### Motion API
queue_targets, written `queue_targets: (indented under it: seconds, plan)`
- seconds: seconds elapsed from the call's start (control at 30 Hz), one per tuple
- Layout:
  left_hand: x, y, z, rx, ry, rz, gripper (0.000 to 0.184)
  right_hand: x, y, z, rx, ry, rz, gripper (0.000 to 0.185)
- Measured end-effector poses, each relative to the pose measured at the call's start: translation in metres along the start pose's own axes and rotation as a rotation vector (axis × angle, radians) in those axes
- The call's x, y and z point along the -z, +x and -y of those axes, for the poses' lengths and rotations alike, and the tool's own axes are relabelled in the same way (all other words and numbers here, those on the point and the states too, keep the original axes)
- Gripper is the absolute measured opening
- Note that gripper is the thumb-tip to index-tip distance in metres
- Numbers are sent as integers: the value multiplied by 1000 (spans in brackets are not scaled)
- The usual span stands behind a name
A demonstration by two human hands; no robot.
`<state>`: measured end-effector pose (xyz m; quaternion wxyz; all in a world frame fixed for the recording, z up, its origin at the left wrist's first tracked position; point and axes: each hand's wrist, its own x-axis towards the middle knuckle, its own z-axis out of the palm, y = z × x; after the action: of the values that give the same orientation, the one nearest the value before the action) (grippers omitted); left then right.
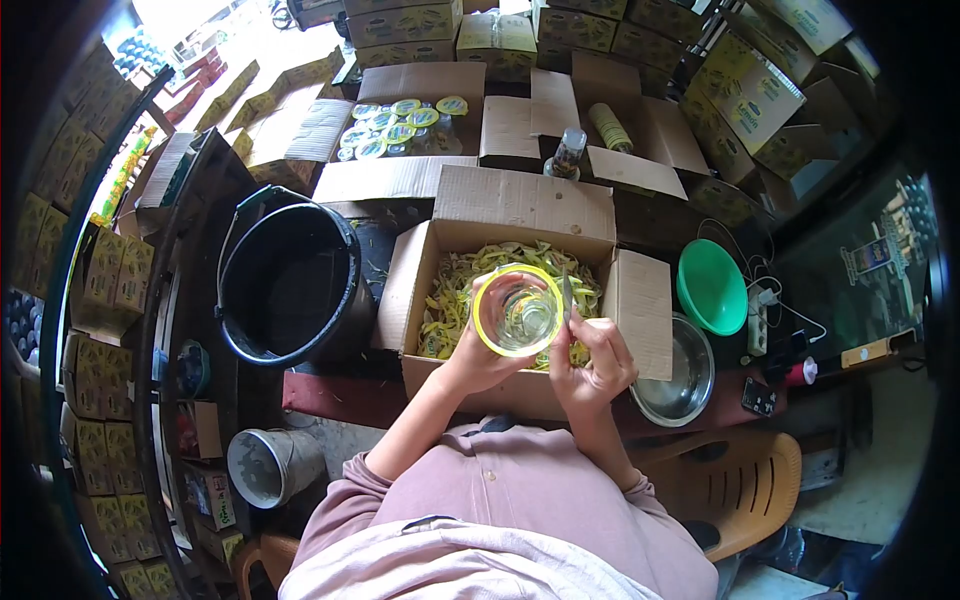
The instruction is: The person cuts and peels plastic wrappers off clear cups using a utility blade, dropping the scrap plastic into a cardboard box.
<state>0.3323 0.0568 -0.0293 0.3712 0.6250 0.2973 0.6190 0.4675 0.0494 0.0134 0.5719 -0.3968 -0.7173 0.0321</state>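
My left hand [478,360] is wrapped round a clear plastic cup [522,318] with a yellow ring at its rim, its mouth turned up toward me. My right hand [598,372] pinches a small knife [567,292], its blade upright beside the cup's right rim. Both hands are over an open cardboard box [520,205], full of thin yellow-green strips [450,290]. Whether the blade touches the cup, I cannot tell.
A black bucket [232,300] stands left, a grey bucket [300,460] below it. To the right are a green bowl [712,287] and a metal bowl [700,372]. Behind, one carton [400,180] holds several lidded cups [398,132]; a jar [566,153] stands nearby.
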Motion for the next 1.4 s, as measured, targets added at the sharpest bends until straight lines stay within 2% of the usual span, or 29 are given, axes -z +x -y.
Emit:
queue_targets:
  seconds: [0.17,0.37,0.47,0.57,0.63,0.97,1.4]
  plan:
    - [6,2,-4,-32,107,53,78,3,5,-7,-25,101,31,25]
    - [8,-2,-6,25,143,154,73,2,7,-16,-15,136,17,21]
    - [7,2,-15,175,-99,146,74,4,9,-11,-99,178,9,16]
    - [8,1,-7,246,-273,87,74,1,3,-12,-137,222,-58,15]
    - [8,-3,-3,283,-346,59,72,6,5,-3,-115,202,-28,14]
    - [6,-1,-14,172,-249,65,72,5,6,6,-57,128,21,15]
    - [11,-5,-7,155,-153,142,76,6,7,3,-17,132,-3,21]
